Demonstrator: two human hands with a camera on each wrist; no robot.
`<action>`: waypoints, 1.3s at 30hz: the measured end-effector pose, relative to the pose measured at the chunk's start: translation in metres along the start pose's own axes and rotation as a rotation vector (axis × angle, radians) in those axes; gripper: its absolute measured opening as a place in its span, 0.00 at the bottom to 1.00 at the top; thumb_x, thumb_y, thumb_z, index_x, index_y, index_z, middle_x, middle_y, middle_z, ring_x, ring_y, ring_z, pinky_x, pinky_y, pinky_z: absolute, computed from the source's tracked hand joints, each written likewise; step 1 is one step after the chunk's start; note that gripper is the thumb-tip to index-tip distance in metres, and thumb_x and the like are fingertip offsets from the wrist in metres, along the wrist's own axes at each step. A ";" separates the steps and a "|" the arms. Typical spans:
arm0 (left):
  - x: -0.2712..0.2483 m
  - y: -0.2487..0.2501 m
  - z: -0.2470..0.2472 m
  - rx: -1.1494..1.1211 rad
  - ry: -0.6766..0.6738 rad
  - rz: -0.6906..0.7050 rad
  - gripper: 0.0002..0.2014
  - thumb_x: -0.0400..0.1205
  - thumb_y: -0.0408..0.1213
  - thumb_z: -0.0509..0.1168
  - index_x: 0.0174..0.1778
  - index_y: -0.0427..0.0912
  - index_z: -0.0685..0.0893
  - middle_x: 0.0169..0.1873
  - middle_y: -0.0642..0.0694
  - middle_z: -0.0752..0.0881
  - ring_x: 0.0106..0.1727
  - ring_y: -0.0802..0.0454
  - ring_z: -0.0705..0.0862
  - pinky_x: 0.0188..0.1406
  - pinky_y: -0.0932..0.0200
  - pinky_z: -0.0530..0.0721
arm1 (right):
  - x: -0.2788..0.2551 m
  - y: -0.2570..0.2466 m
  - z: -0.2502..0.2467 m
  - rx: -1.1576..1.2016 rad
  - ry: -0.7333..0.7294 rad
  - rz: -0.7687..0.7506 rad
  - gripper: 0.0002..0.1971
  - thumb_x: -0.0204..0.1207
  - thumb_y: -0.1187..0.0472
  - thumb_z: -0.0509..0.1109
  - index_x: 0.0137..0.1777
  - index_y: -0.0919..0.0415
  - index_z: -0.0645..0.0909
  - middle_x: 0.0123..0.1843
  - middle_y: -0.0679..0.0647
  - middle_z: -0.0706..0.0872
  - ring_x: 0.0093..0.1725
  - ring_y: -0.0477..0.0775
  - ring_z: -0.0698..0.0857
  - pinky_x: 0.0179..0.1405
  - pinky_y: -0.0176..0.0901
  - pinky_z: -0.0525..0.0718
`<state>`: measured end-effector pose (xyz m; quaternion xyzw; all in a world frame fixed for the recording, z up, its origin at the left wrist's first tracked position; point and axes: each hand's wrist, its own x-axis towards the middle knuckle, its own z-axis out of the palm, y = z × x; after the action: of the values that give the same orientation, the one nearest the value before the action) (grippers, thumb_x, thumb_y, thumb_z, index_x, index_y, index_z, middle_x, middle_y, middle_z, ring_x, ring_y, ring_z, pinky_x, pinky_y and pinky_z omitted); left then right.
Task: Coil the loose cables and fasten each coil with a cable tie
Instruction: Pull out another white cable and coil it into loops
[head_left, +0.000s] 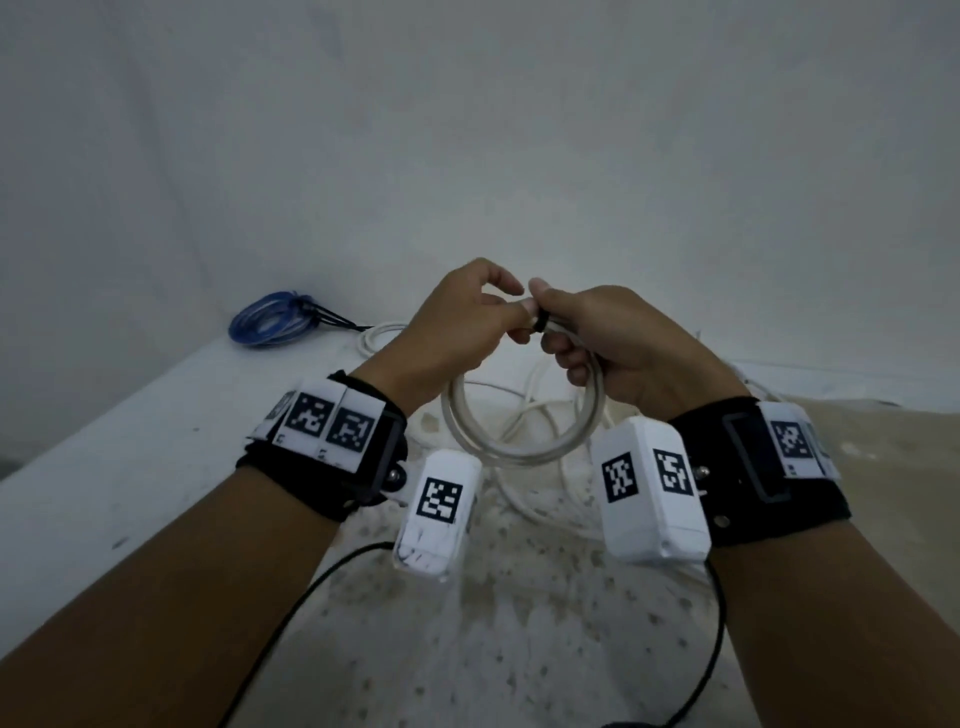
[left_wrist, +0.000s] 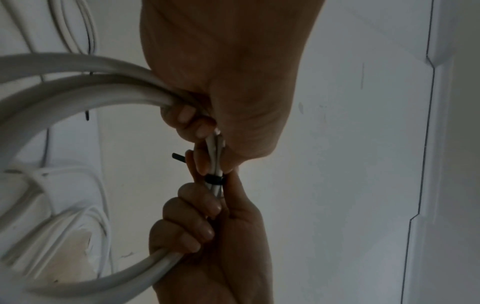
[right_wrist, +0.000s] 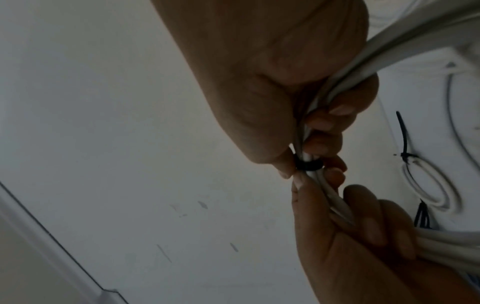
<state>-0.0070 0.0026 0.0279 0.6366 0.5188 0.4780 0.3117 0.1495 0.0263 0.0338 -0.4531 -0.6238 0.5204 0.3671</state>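
White coil (head_left: 522, 431) is held up over table (head_left: 130, 441) centre, both hands meeting at its 12 o'clock: left hand (head_left: 447, 332) and right hand (head_left: 618, 348) each have fingers curled round the strands either side of black cable tie (head_left: 540, 325), which already bands the bundle. Risk: tie looks not fully cinched w/ its tail poking out by the fingers in left wrist view, so if either grip eases, loops could spring apart. Blue coil (head_left: 270, 319) at 10 o'clock appears tied; loose white cables (head_left: 524, 499) under the hands remain & could snag the coil.
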 end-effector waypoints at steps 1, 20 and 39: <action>-0.002 0.005 -0.007 -0.019 -0.009 -0.025 0.12 0.83 0.42 0.70 0.57 0.42 0.79 0.33 0.46 0.89 0.21 0.58 0.74 0.20 0.65 0.69 | -0.001 -0.006 0.002 0.005 -0.006 -0.007 0.19 0.83 0.45 0.66 0.40 0.60 0.85 0.24 0.48 0.76 0.23 0.46 0.66 0.21 0.36 0.65; -0.053 -0.022 -0.094 -1.184 0.217 -0.356 0.23 0.90 0.54 0.52 0.40 0.40 0.80 0.17 0.53 0.67 0.13 0.59 0.59 0.09 0.66 0.59 | -0.012 -0.035 0.089 0.556 0.056 0.113 0.20 0.85 0.49 0.66 0.49 0.70 0.83 0.29 0.58 0.87 0.26 0.51 0.85 0.31 0.43 0.89; 0.019 -0.090 -0.148 -0.936 0.359 -0.627 0.18 0.87 0.50 0.60 0.51 0.36 0.80 0.38 0.40 0.83 0.38 0.46 0.83 0.47 0.52 0.87 | 0.112 0.000 0.113 0.632 0.005 0.264 0.09 0.83 0.61 0.69 0.48 0.68 0.84 0.36 0.58 0.91 0.31 0.54 0.89 0.32 0.48 0.90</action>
<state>-0.1775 0.0304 0.0052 0.1567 0.4608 0.6413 0.5932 0.0085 0.0961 0.0113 -0.3949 -0.3667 0.7299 0.4206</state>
